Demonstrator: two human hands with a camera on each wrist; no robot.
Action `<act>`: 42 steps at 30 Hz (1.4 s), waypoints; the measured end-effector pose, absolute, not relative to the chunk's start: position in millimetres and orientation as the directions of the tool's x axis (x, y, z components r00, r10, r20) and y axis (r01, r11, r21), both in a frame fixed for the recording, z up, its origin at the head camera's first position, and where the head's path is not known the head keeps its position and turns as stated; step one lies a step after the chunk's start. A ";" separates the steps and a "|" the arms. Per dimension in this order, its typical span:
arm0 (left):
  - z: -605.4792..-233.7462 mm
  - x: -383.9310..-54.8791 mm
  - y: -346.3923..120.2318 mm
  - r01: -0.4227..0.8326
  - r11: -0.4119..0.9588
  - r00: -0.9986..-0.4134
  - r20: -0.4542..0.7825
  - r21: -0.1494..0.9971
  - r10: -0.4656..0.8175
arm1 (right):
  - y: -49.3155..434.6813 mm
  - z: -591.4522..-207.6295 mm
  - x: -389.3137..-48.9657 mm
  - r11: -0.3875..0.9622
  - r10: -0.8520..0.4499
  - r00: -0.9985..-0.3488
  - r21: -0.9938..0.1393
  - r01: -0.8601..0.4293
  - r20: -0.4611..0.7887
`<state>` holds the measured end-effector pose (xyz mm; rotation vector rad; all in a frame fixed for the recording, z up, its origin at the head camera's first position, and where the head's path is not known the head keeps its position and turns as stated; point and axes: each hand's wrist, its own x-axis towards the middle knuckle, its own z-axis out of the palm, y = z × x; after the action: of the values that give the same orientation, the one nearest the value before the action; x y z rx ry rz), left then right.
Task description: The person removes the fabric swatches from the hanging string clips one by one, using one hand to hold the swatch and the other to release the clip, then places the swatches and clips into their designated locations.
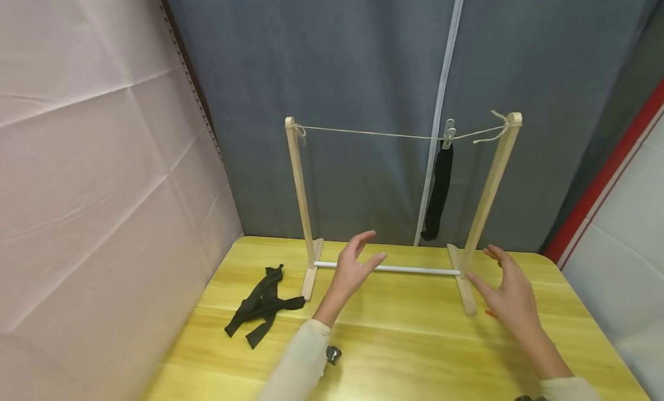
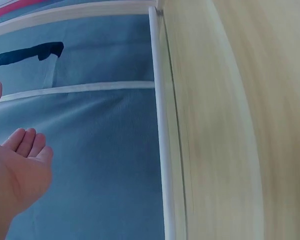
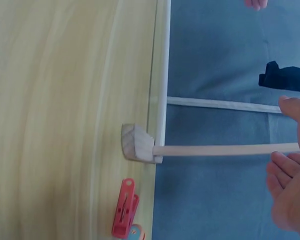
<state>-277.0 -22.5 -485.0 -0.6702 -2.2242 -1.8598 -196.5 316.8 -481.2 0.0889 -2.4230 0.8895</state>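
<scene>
A long black sock (image 1: 439,190) hangs from a light clothespin (image 1: 448,135) on the string (image 1: 363,132) of a small wooden drying rack (image 1: 298,182). My left hand (image 1: 355,268) hovers in front of the rack's white bottom bar (image 1: 415,269), thumb and fingers apart, holding nothing. Near the foot of the right post (image 1: 490,193), my right hand (image 1: 510,297) is also empty, its thumb spread from the fingers. More black socks (image 1: 264,306) lie crossed on the table, left of the rack. In the right wrist view, a red clothespin (image 3: 124,210) lies by the rack's foot, mostly hidden in the head view.
The rack stands toward the back of a yellow wood-grain table (image 1: 404,343). A grey curtain (image 1: 353,55) hangs behind it, with a pale cloth wall (image 1: 114,176) on the left and a white panel with a red edge (image 1: 617,165) on the right.
</scene>
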 end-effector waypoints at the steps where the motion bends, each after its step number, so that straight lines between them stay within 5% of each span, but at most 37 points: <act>1: -484.6 -278.5 -19.8 0.428 0.107 -0.889 0.396 0.898 0.231 | 314.0 -480.5 -197.6 0.775 0.124 -0.843 -0.582 -0.248 0.524; 20: -483.9 -304.6 57.2 0.314 -0.190 -0.899 0.356 0.930 0.257 | 266.2 -460.1 -210.0 0.691 0.247 -0.761 -0.659 -0.296 0.600; 30: -482.6 -315.8 84.6 0.258 -0.169 -0.917 0.296 0.951 0.266 | 251.5 -450.4 -223.4 0.639 0.212 -0.656 -0.610 -0.468 0.725; 42: -475.6 -329.0 98.6 0.261 0.009 -0.935 0.250 0.965 0.251 | 242.2 -442.8 -236.4 0.586 0.196 -0.551 -0.547 -0.598 0.811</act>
<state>-329.0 98.6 -475.6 -0.5648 -2.2268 -2.1324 -236.4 242.2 -442.8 0.3241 -1.8875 1.0744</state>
